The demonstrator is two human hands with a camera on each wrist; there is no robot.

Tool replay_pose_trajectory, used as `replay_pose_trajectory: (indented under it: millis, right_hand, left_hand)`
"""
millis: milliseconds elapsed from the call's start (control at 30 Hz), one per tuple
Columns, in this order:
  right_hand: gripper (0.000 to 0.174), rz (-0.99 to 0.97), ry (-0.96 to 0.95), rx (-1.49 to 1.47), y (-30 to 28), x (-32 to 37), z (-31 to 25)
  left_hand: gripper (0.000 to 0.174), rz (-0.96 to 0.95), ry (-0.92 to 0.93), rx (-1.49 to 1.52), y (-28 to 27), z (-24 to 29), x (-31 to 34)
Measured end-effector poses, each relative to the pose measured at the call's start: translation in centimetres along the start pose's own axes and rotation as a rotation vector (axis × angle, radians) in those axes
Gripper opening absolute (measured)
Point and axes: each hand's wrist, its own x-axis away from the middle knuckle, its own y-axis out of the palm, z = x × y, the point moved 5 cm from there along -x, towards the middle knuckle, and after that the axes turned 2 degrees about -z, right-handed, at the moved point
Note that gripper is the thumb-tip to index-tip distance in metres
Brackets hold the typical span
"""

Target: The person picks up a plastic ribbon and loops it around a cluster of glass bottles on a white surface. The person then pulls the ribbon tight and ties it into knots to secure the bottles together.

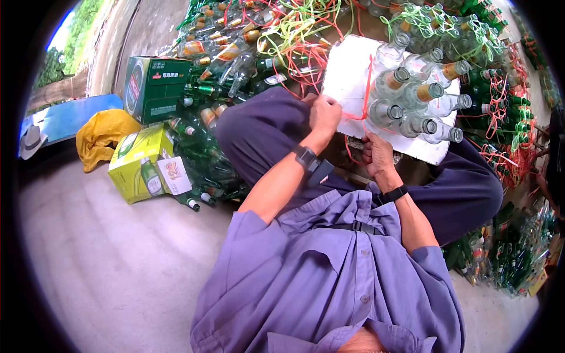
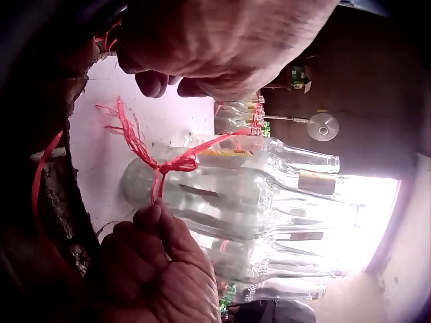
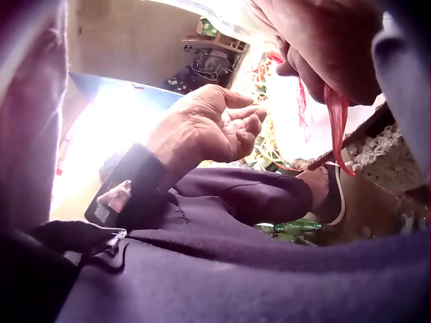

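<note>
In the head view, several clear glass bottles (image 1: 406, 94) stand in a tight group on a white board (image 1: 347, 65) over the person's lap. Red plastic twine (image 2: 161, 167) rings the bundle, with a knot and a frayed tail on the near side. The right hand (image 2: 158, 259) pinches a strand of this twine just below the knot, between thumb and forefinger. A red tail (image 3: 337, 124) hangs from that hand. Above the board's left edge is the left hand (image 1: 325, 117), fingers loosely curled, with nothing seen in them. The twine's frayed tail is apart from its fingertips.
Green and clear bottles (image 1: 223, 59) lie heaped at the back left, with loose red and green twine (image 1: 300, 35) on top. A green carton (image 1: 156, 88), a yellow carton (image 1: 141, 165) and a yellow cloth (image 1: 100, 135) are at left. Tied bottles (image 1: 494, 106) stand at right.
</note>
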Motion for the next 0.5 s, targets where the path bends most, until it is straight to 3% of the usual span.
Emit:
replay_pose_trajectory:
  millis: [33, 67, 133, 233, 500]
  right_hand:
    - [0.024, 0.0, 0.006, -0.001, 0.0, 0.1, 0.0]
    - [0.025, 0.0, 0.011, 0.0, 0.0, 0.2, 0.1]
    - [0.025, 0.0, 0.0, -0.002, 0.0, 0.1, 0.2]
    - [0.026, 0.012, -0.005, 0.015, 0.4, 0.4, 0.1]
    - [0.022, 0.022, 0.016, 0.037, 1.0, 1.1, -0.1]
  left_hand:
    - [0.023, -0.203, 0.016, 0.083, 1.5, -0.2, 0.4]
    - [0.023, -0.206, 0.017, 0.082, 2.0, -0.1, 1.1]
    - [0.018, -0.5, -0.133, 0.281, 4.4, -0.1, 3.4]
    - [0.018, -0.656, -0.237, 0.499, 5.6, 0.4, 4.7]
    - [0.017, -0.619, -0.393, 0.661, 5.9, 0.8, 4.3]
